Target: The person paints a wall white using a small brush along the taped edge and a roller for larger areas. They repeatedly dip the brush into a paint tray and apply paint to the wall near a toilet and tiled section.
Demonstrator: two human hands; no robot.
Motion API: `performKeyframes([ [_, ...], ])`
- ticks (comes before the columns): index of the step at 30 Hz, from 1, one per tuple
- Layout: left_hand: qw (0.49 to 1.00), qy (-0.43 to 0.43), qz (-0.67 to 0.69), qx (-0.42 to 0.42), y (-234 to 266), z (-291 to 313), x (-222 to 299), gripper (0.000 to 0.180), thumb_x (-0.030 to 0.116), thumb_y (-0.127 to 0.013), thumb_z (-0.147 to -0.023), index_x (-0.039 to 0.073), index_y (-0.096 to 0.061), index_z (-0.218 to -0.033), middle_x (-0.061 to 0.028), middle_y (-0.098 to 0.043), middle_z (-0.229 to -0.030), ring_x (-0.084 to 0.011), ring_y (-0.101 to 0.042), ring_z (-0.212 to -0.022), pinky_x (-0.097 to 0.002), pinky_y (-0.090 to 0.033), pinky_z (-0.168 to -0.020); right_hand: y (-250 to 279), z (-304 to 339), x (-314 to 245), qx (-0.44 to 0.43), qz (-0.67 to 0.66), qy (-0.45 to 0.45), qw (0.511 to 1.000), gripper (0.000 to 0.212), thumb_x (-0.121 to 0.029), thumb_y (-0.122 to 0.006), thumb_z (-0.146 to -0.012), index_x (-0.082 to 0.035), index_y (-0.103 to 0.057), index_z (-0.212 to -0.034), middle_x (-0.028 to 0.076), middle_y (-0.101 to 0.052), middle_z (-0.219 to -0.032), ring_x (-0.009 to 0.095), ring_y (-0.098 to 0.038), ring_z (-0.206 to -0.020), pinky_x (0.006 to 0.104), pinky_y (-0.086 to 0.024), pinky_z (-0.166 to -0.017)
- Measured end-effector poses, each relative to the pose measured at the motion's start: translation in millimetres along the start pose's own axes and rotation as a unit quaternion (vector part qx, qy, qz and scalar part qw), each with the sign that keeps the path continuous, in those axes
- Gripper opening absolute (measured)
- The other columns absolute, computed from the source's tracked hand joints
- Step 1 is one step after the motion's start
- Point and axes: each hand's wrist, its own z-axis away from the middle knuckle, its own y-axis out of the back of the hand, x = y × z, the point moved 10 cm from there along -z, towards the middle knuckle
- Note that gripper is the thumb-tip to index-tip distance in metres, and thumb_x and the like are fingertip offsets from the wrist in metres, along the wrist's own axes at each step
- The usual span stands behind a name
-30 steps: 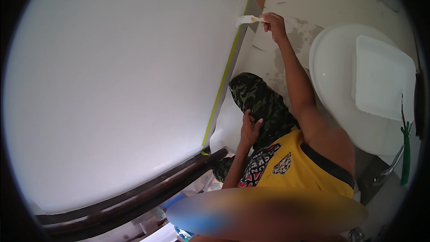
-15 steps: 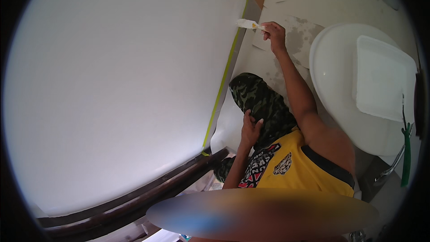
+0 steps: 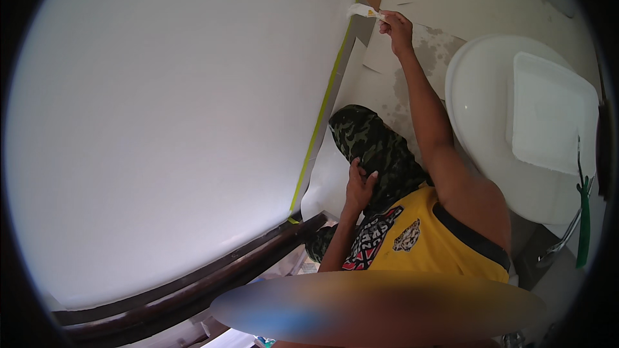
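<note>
In my right hand point(image 3: 398, 29), arm stretched far ahead, is a paintbrush point(image 3: 363, 11) gripped by its handle. Its white-coated bristles point left and meet the lower edge of the white wall point(image 3: 180, 122). Along that edge runs yellow-green masking tape point(image 3: 320, 113), with a grey strip beside it. The bristles overlap the tape in view; whether they press on it I cannot tell. My left hand point(image 3: 361, 188) holds nothing and lies with fingers apart on my bent knee, over the camouflage trousers point(image 3: 380, 145).
To my right, a white toilet point(image 3: 474, 106) bears a white paint tray point(image 3: 545, 116) on its lid. Beside the tray is a paint roller frame with a green handle point(image 3: 584, 232). Stained paper sheets point(image 3: 438, 45) cover the floor. A dark wooden rail point(image 3: 213, 283) curves along the lower left.
My right hand has moved the paintbrush farther away from me along the taped wall edge, and the arm reaches out straighter. My left hand stays on the knee.
</note>
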Motion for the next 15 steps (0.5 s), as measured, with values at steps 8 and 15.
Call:
performKeyframes([
  [8,1.000,-0.006,-0.006,0.008,0,0,5,0.074,0.026,-0.074,-0.094,0.000,-0.034,-0.150,-0.0111,-0.053,-0.102,-0.0206,-0.060,-0.079,-0.0336,-0.052,-0.074,-30,99,26,-0.082,0.049,-0.057,0.994,0.024,-0.010,-0.058,-0.093,0.004,-0.072,-0.105,0.009,-0.067,-0.080,0.011,-0.056,-0.058,0.0263,-0.049,-0.057],
  [15,0.999,0.019,0.041,-0.026,2,4,2,0.069,0.022,-0.075,-0.093,-0.002,-0.036,-0.145,-0.0078,-0.053,-0.100,-0.0174,-0.057,-0.086,-0.0317,-0.050,-0.077,-5,67,15,-0.042,0.020,-0.039,0.998,0.027,-0.014,-0.057,-0.095,0.005,-0.071,-0.106,0.010,-0.068,-0.080,0.011,-0.058,-0.059,0.0271,-0.051,-0.058],
])
